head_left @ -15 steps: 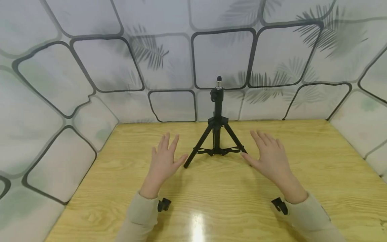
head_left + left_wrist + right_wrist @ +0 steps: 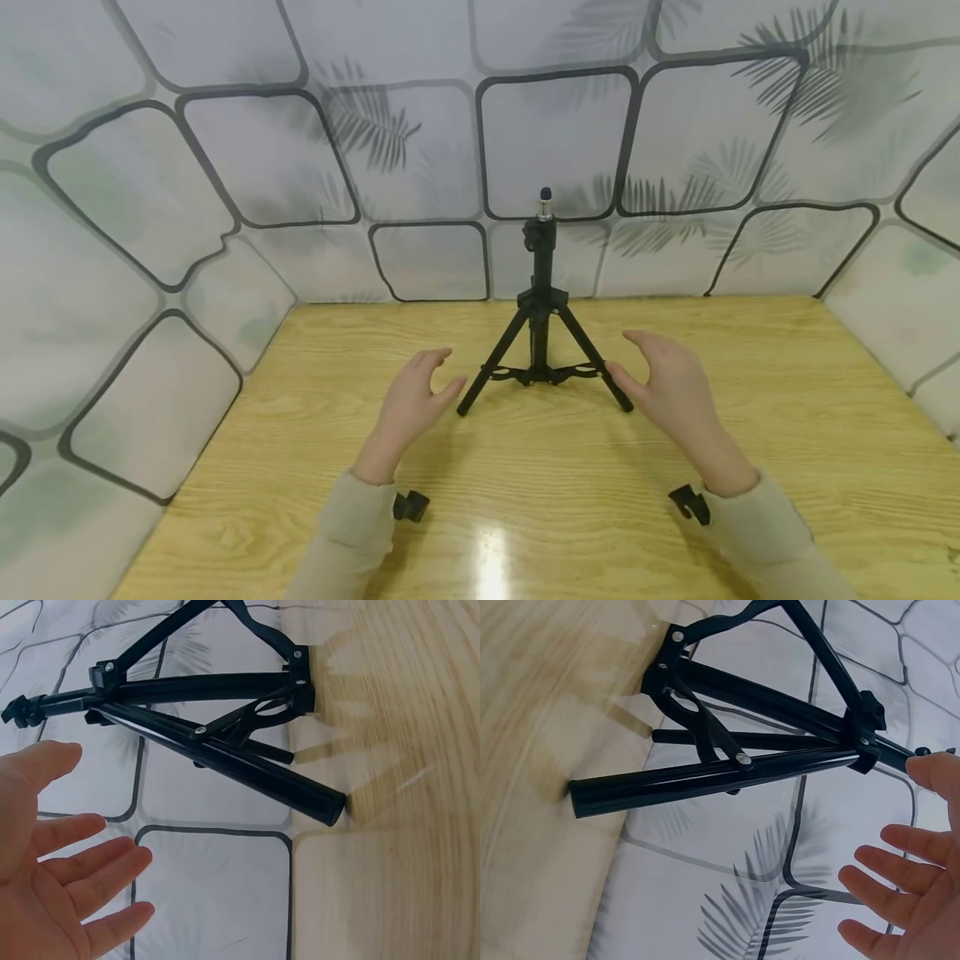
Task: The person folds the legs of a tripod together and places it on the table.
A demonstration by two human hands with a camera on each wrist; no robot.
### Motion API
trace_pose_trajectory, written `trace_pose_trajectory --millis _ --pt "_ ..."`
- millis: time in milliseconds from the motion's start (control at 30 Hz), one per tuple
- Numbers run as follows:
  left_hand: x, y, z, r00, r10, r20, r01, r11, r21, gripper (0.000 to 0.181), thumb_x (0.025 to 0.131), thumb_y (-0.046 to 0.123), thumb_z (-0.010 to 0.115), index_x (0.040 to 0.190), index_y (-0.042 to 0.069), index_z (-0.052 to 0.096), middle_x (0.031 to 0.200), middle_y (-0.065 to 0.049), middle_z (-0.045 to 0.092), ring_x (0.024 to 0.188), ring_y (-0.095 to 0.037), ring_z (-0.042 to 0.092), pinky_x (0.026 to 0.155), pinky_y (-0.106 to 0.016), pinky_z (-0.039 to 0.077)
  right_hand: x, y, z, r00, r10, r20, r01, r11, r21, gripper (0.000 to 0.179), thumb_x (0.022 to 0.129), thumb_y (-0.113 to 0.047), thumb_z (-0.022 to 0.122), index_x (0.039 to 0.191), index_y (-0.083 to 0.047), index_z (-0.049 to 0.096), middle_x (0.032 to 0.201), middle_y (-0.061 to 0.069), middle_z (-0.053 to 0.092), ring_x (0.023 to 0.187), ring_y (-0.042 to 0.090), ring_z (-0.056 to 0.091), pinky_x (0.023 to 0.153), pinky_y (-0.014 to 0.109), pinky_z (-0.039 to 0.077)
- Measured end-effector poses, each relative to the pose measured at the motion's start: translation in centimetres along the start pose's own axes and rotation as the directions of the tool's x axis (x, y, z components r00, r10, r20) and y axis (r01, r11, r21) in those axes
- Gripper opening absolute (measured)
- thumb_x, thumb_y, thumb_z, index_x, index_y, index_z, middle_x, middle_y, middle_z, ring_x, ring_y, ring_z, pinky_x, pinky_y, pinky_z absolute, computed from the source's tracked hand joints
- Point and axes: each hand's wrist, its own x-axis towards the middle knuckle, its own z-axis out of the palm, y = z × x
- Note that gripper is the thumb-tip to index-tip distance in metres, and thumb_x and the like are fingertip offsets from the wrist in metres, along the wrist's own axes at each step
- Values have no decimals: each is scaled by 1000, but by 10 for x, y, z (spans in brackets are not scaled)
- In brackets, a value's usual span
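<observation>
A small black tripod stand (image 2: 542, 308) stands upright on the wooden table, its legs spread and a silver stud with a dark cap at its top. To its left is my left hand (image 2: 411, 404), fingers gently bent and thumb apart, holding nothing. My right hand (image 2: 671, 392) is on the other side, also with bent, spaced fingers around nothing; in the head view its thumb tip overlaps the right leg, and contact cannot be told. Both wrist views show the tripod's leg (image 2: 247, 776) and folding brace (image 2: 697, 712) beyond the relaxed fingers.
The light wooden table (image 2: 480, 467) meets a pale wall covering (image 2: 427, 158) with dark outlines and leaf prints at the back and sides. Small black clips (image 2: 410, 506) show at both sleeve cuffs. A bright reflection lies on the table near the front.
The fingers of both hands have bent from a straighter, spread pose. Both hands stay on their sides of the tripod, which has not moved on the table.
</observation>
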Motion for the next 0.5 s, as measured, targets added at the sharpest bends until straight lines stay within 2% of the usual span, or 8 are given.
trace_pose_trajectory --millis 200,500 --pt "7 3 4 1000 -23 -6 22 991 -134 42 85 26 61 117 0 54 114 -13 55 103 -25 52 83 -40 44 10 -4 -3 999 44 22 -45 996 77 43 76 -18 69 110 6 57 105 22 58 96 38 53 81 49 41" --pt "17 3 13 997 -58 56 70 966 -248 42 81 24 66 114 1 57 113 -13 57 104 -25 52 85 -39 43 36 -13 -10 995 89 52 -98 971 217 40 81 -17 66 112 5 56 109 21 57 101 36 51 84 48 39"
